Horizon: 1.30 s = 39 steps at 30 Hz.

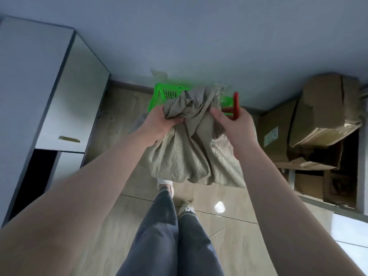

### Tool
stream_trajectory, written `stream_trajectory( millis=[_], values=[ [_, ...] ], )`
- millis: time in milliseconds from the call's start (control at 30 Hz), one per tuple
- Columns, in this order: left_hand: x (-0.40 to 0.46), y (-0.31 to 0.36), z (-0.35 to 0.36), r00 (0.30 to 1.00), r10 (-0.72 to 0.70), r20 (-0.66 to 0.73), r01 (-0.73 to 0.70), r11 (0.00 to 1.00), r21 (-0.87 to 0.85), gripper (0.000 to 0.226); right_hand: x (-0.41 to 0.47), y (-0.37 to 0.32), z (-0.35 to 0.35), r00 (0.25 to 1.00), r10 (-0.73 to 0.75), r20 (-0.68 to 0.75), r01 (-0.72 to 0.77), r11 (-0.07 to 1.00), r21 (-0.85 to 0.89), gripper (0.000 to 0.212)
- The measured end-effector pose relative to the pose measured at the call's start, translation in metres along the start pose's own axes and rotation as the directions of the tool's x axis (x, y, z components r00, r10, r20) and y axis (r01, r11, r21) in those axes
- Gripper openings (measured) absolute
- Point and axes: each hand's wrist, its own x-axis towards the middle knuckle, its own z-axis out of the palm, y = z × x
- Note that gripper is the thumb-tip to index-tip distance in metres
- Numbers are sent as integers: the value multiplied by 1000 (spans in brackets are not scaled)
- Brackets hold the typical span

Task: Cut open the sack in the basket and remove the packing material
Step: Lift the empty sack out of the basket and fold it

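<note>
A beige woven sack hangs in front of me above the floor, its top bunched and crumpled. My left hand grips the bunched top from the left. My right hand holds a red-handled cutting tool and its fingers touch the sack's top from the right. The tool's blade is hidden. Behind the sack a bright green plastic basket stands on the floor against the wall, partly covered by the sack. Some clear plastic shows at the sack's upper right.
A white cabinet with a gold handle stands at the left. Several brown cardboard boxes are stacked at the right. My legs and light slippers are on the beige tiled floor below the sack.
</note>
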Motion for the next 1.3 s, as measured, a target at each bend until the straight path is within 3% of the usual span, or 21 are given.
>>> stream_trajectory(
  millis=[67, 167, 233, 333, 433, 533, 633, 700, 733, 800, 867, 933, 1033, 1133, 1300],
  values=[
    [19, -1, 1, 993, -103, -49, 100, 993, -64, 39, 13, 25, -18, 997, -50, -57, 37, 977, -208, 62],
    [52, -3, -2, 946, -312, -82, 296, 940, -168, 33, 28, 72, -29, 994, 101, 44, -63, 847, -528, 111],
    [72, 0, -4, 896, -442, -38, 423, 877, -227, 33, 35, 95, -24, 984, 163, 71, -92, 806, -584, 124],
    [97, 5, -8, 825, -561, 62, 559, 796, -231, 33, 45, 106, -5, 976, 216, -28, -198, 827, -526, 113],
    [125, -1, -15, 747, -653, 121, 662, 719, -211, 35, 66, 105, 11, 969, 218, -121, -248, 800, -547, 66],
    [151, -12, -16, 670, -739, 61, 732, 646, -218, 43, 81, 94, 17, 982, 179, -60, -181, 802, -569, 24],
    [176, -30, -16, 707, -701, -90, 656, 698, -289, 55, 88, 78, 12, 970, 243, 27, -213, 893, -398, 10],
    [187, -38, -14, 721, -630, -289, 604, 776, -183, 94, 91, 71, 9, 958, 288, 16, -271, 917, -293, 6],
    [190, -38, -12, 741, -550, -385, 591, 807, -15, 105, 92, 68, 8, 956, 294, 10, -282, 926, -252, 9],
    [191, -36, -7, 817, -355, -454, 521, 791, 321, 94, 96, 62, 8, 956, 292, 22, -282, 939, -197, 15],
    [188, -34, -4, 904, -264, -335, 415, 726, 548, 81, 102, 54, 12, 963, 263, 60, -244, 945, -216, 17],
    [184, -44, -5, 926, -350, -144, 353, 661, 662, 86, 108, 48, 15, 962, 247, 114, -208, 937, -280, 15],
    [170, -63, -16, 873, -486, -44, 356, 573, 739, 100, 115, 43, 12, 940, 299, 168, -226, 908, -352, 24],
    [146, -80, -29, 827, -538, -162, 490, 549, 677, 111, 117, 41, 3, 915, 344, 213, -265, 907, -327, 18],
    [119, -103, -34, 650, -648, -396, 744, 439, 504, 119, 115, 47, 2, 905, 374, 201, -301, 899, -319, 15]
  ],
)
